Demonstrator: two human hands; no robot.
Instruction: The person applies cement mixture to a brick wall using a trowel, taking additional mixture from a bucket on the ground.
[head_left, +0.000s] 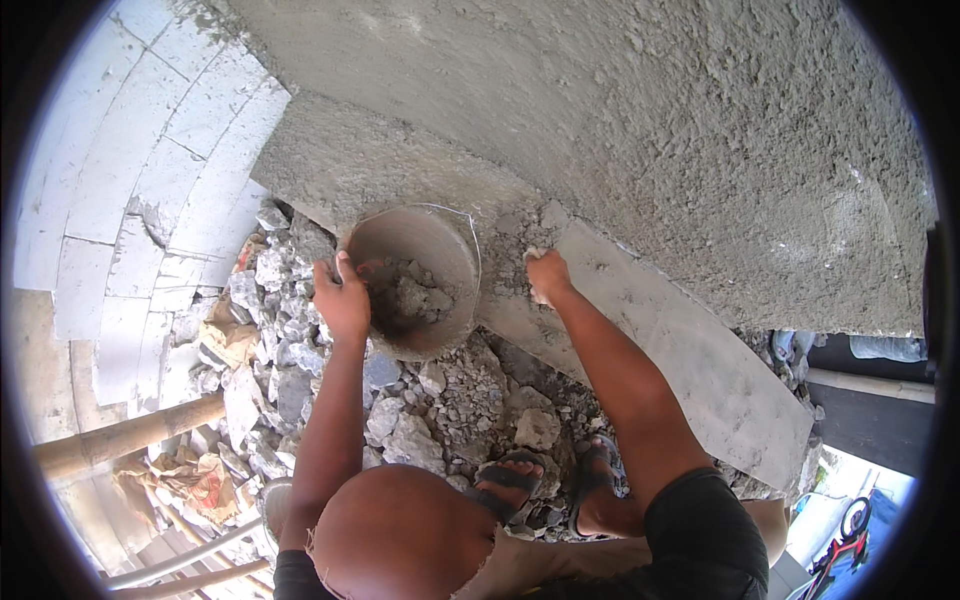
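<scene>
A grey, cement-stained bucket (455,262) with a thin wire handle is tipped so that its mouth faces me, with broken rubble (420,295) inside. My left hand (342,297) grips its left rim, the thumb raised along the edge. To the right of the bucket, my right hand (546,277) is closed above a ledge (680,345) strewn with grey crumbs. Something pale shows at its fingertips, but I cannot make out what it holds. Loose grey crumbs (512,235) lie between this hand and the bucket.
Broken concrete (410,435) lies heaped around my sandalled feet (510,480). A rough grey rendered wall (680,130) rises ahead, and a pale block wall (150,180) stands left. Bamboo poles (130,435) and torn brown paper (195,485) lie lower left.
</scene>
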